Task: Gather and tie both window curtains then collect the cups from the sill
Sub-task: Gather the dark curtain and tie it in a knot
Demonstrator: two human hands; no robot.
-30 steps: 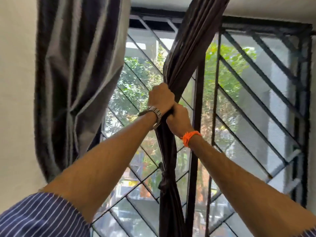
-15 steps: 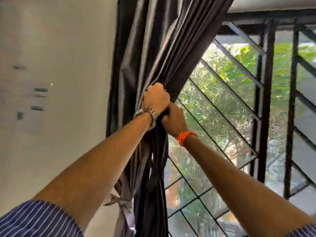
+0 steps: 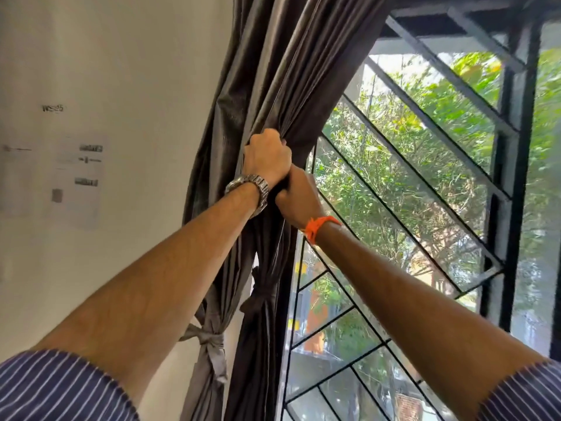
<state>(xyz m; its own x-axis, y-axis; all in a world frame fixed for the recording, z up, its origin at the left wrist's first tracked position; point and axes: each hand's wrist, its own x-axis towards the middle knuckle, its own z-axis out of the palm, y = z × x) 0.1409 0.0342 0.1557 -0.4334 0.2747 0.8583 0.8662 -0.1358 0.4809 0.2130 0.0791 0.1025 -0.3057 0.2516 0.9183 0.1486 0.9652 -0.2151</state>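
Curtain (image 3: 273,86) dragged wallward, bunched in both hands (image 3: 267,159)

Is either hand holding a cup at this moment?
No. The left hand and right hand are both clenched around the bunched dark curtain; no cup is in view.

A room in a home or office: plain white wall (image 3: 127,71) with printed notices (image 3: 77,180), grey tied curtains (image 3: 273,71), black-grilled window (image 3: 425,165) facing trees.
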